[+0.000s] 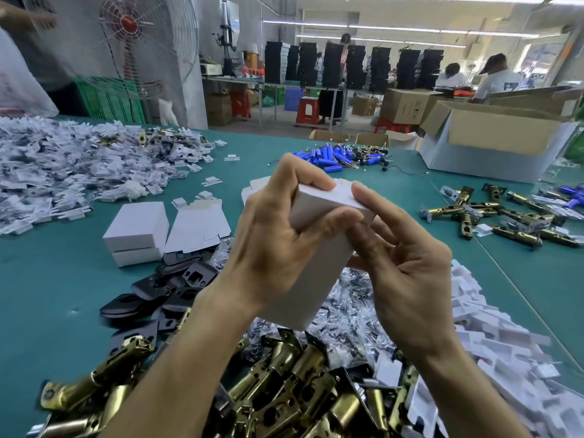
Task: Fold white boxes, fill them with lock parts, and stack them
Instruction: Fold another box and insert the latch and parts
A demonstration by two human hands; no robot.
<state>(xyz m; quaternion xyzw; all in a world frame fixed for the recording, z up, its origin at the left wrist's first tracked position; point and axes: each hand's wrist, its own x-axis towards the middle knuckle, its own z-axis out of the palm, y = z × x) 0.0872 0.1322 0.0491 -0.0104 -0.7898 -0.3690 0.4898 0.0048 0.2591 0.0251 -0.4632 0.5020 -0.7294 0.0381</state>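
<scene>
I hold a white cardboard box (313, 276) upright above the green table, in the middle of the view. My left hand (278, 238) grips its upper end, fingers over the top edge and thumb across the front. My right hand (407, 267) holds the box from the right, its index finger lying on the top flap. Two closed white boxes (136, 232) are stacked to the left, beside a flat unfolded box blank (197, 227). Brass latch bolts (284, 390) lie heaped in front of me, and black lock plates (164, 289) lie at the lower left.
Small white card inserts are piled at far left (63, 172) and lower right (493, 336). Clear bags of small parts (347, 314) lie under the box. Blue batteries (335, 158), more latches (505, 213) and an open carton (493, 137) sit beyond. People work at benches behind.
</scene>
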